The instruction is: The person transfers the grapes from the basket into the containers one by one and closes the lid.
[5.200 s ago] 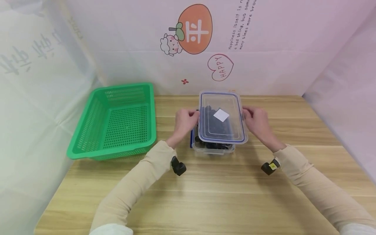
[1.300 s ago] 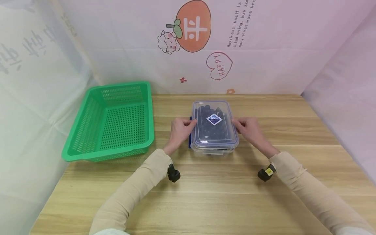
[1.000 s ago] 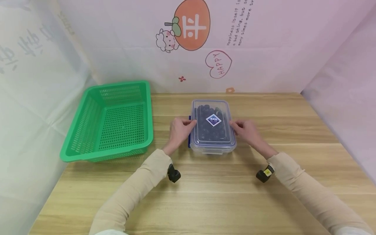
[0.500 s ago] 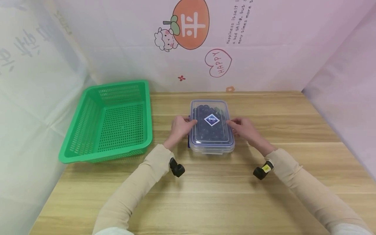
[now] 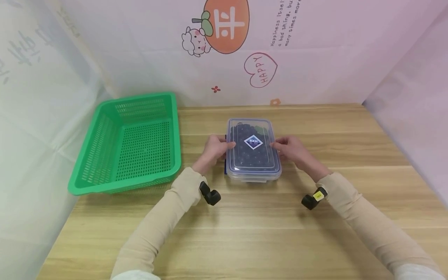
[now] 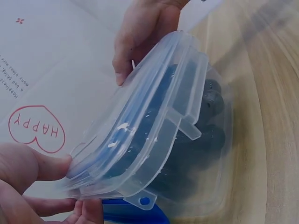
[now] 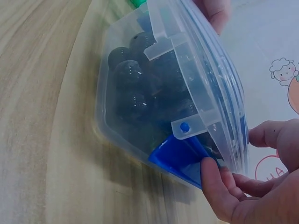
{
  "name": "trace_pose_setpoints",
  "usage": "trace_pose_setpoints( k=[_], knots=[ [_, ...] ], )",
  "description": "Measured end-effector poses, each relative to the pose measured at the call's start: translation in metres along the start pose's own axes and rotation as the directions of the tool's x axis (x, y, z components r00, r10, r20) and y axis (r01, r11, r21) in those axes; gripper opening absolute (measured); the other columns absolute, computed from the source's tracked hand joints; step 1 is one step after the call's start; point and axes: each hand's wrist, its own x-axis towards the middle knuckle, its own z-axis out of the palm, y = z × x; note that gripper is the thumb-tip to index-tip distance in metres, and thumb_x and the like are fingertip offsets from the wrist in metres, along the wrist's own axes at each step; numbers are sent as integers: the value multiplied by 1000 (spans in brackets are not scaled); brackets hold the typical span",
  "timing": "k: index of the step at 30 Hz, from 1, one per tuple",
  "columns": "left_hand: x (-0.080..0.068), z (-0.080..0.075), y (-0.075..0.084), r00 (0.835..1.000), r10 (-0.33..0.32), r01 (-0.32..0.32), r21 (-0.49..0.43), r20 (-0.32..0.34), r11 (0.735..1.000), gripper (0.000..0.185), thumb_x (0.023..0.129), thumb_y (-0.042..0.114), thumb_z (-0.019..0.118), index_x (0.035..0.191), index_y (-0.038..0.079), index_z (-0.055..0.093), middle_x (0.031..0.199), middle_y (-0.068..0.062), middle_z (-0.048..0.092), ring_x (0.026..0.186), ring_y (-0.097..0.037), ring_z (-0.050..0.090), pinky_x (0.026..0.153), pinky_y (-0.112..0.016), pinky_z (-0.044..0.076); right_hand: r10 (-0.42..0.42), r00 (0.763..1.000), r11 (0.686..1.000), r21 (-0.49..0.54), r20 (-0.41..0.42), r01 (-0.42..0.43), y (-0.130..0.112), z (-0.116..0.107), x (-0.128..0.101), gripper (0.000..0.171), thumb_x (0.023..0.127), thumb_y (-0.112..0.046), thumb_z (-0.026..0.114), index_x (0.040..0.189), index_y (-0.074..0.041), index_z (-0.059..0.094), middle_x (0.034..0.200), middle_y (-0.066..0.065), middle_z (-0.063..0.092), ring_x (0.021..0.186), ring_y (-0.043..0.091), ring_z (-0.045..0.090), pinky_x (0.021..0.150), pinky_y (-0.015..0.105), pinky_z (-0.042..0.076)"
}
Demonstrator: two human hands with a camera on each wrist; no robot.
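Note:
A clear plastic food container (image 5: 253,180) stands on the wooden table, full of dark round fruit that look like grapes (image 7: 131,74). Its clear lid (image 5: 253,163), with a blue seal and a diamond label (image 5: 253,142), lies over the top. My left hand (image 5: 214,147) pinches the lid's left edge, thumb on top and fingers under the rim beside a blue side latch (image 5: 225,167). Opposite it, my right hand (image 5: 291,151) has its thumb on the lid's right edge. In the right wrist view, its fingers touch the other blue latch (image 7: 180,156), which hangs down.
A green perforated plastic basket (image 5: 126,186) stands to the left on the wooden table (image 5: 231,241), with nothing in it. White printed sheets (image 5: 315,74) hang behind the table and along both sides. A small black camera sits on each wrist.
The lid, earlier held raised and askew over the container, has been turned label side up and lowered onto it. Both hands have stayed at its sides, and the fingers now reach under the rim.

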Motion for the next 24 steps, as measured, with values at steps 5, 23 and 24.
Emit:
trace_pose_setpoints(
  k=[5,23,24],
  knots=[
    [1,-2,-1,999,-32,33,-4,33,999,27,86,11,67,110,-3,65,85,-11,67,63,-12,59,64,-27,50,19,1000,999,34,25,-20,1,1,0,51,96,-20,51,132,14,39,117,21,50,75,7,57,72,23,55],
    [7,-2,-3,998,-20,20,-5,64,1000,20,88,8,63,102,-6,65,78,-9,67,57,-10,59,60,-24,49,20,999,993,119,41,-25,5,2,0,60,95,-23,52,141,8,28,98,5,64,75,3,63,75,24,52],
    [8,-2,-3,998,-24,25,-8,66,1000,20,88,8,63,102,-6,65,78,-9,67,57,-10,59,60,-24,50,29,998,991,126,47,-35,5,1,1,62,95,-23,52,142,8,26,96,3,64,76,3,64,75,25,53]
  ],
)
